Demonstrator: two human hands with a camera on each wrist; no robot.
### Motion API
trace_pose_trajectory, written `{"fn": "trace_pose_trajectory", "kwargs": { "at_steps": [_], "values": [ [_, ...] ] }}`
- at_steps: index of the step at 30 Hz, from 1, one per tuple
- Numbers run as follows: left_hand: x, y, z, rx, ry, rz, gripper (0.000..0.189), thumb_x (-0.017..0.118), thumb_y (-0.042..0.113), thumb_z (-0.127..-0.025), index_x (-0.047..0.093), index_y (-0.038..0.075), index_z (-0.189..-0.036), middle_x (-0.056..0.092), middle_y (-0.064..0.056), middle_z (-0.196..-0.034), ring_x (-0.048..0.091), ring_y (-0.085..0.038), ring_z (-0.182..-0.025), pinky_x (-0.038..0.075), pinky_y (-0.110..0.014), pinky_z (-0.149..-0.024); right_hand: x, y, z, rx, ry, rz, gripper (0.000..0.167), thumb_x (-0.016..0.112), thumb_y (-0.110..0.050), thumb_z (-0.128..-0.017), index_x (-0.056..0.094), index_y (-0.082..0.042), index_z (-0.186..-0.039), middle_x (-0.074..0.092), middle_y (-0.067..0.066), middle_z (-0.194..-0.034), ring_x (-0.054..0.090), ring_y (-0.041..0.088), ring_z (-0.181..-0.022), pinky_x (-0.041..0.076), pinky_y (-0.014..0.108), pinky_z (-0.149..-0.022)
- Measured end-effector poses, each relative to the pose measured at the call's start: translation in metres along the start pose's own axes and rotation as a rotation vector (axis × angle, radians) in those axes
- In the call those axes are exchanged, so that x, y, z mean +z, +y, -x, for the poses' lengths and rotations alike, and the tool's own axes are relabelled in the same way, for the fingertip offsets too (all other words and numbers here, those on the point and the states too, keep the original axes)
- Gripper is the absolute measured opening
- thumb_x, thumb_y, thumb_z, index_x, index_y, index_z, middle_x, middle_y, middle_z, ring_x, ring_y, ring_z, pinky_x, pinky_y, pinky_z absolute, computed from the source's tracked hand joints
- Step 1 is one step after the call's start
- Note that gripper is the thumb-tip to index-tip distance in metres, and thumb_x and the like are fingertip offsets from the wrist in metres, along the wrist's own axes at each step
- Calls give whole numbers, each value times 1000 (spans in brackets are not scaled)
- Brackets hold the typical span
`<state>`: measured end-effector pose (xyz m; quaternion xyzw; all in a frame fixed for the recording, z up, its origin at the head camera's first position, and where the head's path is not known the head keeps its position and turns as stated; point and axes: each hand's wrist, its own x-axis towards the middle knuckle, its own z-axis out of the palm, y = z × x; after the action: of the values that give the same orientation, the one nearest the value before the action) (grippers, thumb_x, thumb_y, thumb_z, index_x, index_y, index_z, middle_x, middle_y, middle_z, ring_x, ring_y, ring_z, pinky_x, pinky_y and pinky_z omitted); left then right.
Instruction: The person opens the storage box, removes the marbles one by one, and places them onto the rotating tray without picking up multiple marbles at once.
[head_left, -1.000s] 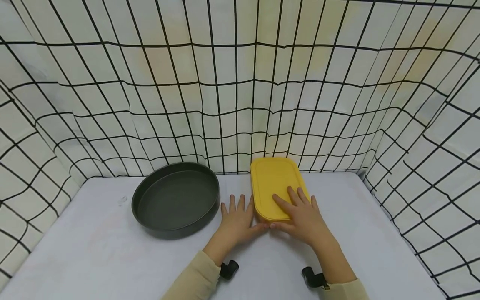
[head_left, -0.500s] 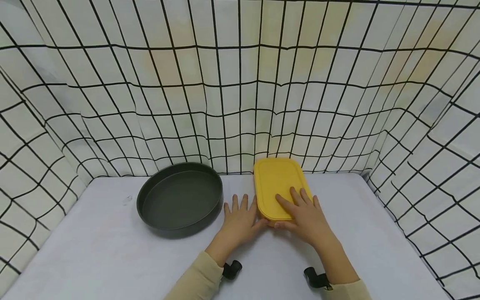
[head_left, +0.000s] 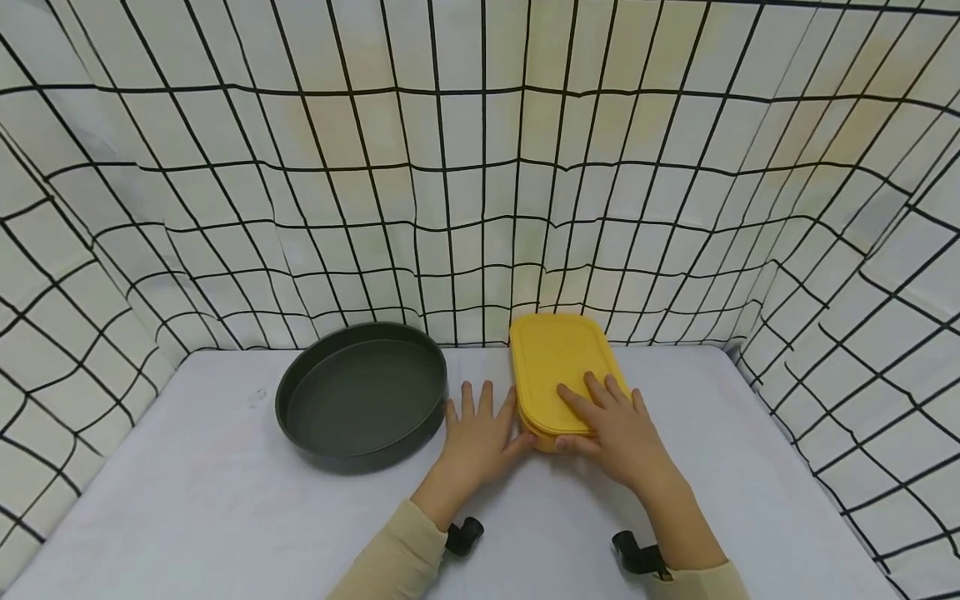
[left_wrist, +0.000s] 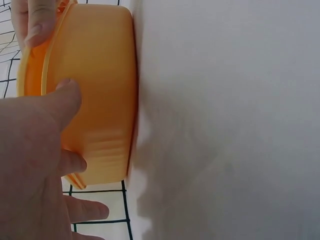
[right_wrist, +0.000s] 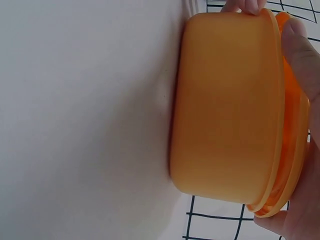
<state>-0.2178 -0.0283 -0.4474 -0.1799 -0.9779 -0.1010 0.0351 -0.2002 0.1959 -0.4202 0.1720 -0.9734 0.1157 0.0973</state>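
A rectangular yellow food container (head_left: 546,442) stands at the back of the table, its lid (head_left: 562,354) still over it. Along the near end the lid is raised off the rim; a gap shows in both wrist views. My right hand (head_left: 626,433) pinches this lid edge (right_wrist: 296,165), thumb beneath and fingers spread across the top. At the near left corner, my left hand (head_left: 476,450) presses its thumb (left_wrist: 67,97) against the container's front wall (left_wrist: 100,65) and its index finger against the side. Its other fingers are straight and spread.
A round dark grey pan (head_left: 363,392) sits left of the container, close to my left fingertips. White sheet with a black grid (head_left: 480,192) rises behind the white table (head_left: 187,483) and along both sides.
The lid's near edge has risen with my right hand, and more of the container's front wall shows. My left hand stays at the corner. The head view has shifted slightly.
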Motion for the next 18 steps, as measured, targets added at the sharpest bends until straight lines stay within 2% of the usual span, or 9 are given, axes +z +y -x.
{"fn": "trace_pose_trajectory", "kwargs": {
  "at_steps": [4, 6, 13, 18],
  "values": [
    [1, -1, -1, 8, -2, 11, 81, 45, 68, -95, 35, 16, -156, 32, -28, -155, 21, -58, -143, 21, -73, -110, -3, 0, 1, 4, -5, -5, 73, 65, -63, -84, 50, -30, -147, 38, 19, -156, 30, 49, -144, 21, 76, -108],
    [2, -2, -2, 4, -25, 35, 82, 44, 68, -95, 32, 17, -157, 32, -28, -156, 21, -58, -143, 22, -75, -108, -4, 0, 1, 3, -4, -5, 73, 65, -62, -84, 49, -30, -148, 38, 19, -156, 30, 49, -144, 21, 76, -108],
    [2, -6, -3, -48, -171, 140, 85, 34, 75, -94, 23, 22, -160, 29, -26, -158, 22, -56, -143, 22, -83, -99, -3, -2, 0, -1, -7, 2, 73, 66, -61, -84, 49, -30, -148, 38, 19, -156, 30, 49, -143, 22, 76, -107],
    [5, -7, -3, -60, -197, 149, 85, 32, 75, -94, 22, 23, -160, 27, -26, -159, 19, -55, -145, 19, -84, -99, -2, -1, 0, -3, -13, 4, 74, 66, -62, -84, 49, -30, -148, 37, 20, -156, 30, 49, -143, 22, 77, -106]
  ]
}}
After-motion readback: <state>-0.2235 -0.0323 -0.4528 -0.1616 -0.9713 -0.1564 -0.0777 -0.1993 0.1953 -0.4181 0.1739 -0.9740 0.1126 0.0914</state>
